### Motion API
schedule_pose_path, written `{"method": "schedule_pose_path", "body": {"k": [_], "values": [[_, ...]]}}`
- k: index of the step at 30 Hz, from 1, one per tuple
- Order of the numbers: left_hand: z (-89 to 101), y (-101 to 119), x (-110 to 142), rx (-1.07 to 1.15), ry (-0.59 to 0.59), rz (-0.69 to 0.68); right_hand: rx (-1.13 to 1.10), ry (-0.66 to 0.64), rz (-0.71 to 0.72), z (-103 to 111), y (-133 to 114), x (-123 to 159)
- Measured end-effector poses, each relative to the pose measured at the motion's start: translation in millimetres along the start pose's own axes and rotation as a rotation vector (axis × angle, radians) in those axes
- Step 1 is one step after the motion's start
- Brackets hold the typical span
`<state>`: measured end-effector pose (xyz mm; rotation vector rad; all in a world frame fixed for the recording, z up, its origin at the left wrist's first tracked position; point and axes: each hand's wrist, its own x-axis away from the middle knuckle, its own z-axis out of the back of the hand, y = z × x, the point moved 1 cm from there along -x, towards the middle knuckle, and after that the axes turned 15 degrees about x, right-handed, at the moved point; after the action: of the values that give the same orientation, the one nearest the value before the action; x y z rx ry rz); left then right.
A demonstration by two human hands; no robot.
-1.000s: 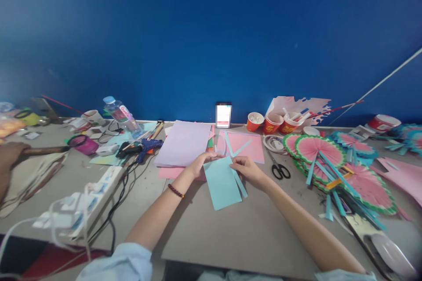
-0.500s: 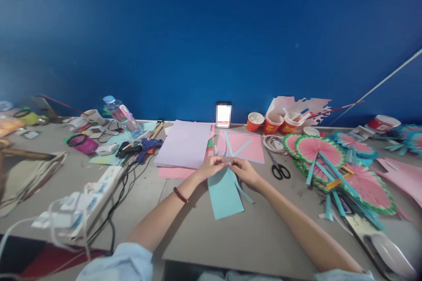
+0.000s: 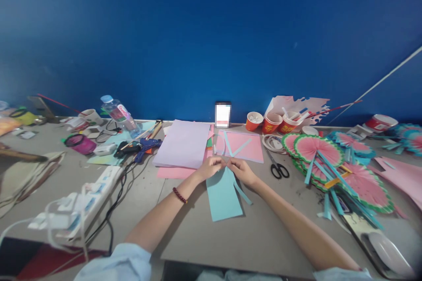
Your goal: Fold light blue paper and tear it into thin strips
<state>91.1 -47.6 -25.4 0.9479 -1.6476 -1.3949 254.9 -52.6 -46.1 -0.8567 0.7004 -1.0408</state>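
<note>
A sheet of light blue paper (image 3: 224, 199) hangs down toward me from both hands, low over the table. My left hand (image 3: 211, 168) pinches its top edge. Close against it, my right hand (image 3: 242, 171) grips the same edge, fingertips nearly touching the left ones. A narrow blue paper strip (image 3: 243, 193) trails from under the right hand along the sheet's right side; whether it is still joined at the top is hidden by the fingers. Beyond the hands, more blue strips (image 3: 242, 147) lie on a pink sheet (image 3: 253, 154). Black-handled scissors (image 3: 279, 170) rest to the right.
Left of centre lies a stack topped by lilac paper (image 3: 184, 142). Farther left are a glue gun (image 3: 145, 148), a bottle (image 3: 120, 114) and a power strip (image 3: 95, 197) with cables. Paper cups (image 3: 271, 124) stand behind; pink-green paper fans (image 3: 318, 149) spread on the right.
The blue sheet has swung slightly, its lower edge now a little lower and to the left. Both hands keep their pinch in nearly the same spot; the view has shifted slightly.
</note>
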Motion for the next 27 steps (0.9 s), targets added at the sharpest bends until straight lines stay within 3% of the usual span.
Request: {"method": "schedule_pose_path", "body": {"k": [8, 27], "values": [[1.6, -9.2, -2.6, -0.01, 0.072, -0.046, -0.132, 0.073, -0.121, -9.2, -0.6, 1.2], [-3.5, -4.9, -1.7, 0.021, 0.096, -0.065, -0.205, 0.084, -0.169, -9.8, -6.4, 4.1]]}}
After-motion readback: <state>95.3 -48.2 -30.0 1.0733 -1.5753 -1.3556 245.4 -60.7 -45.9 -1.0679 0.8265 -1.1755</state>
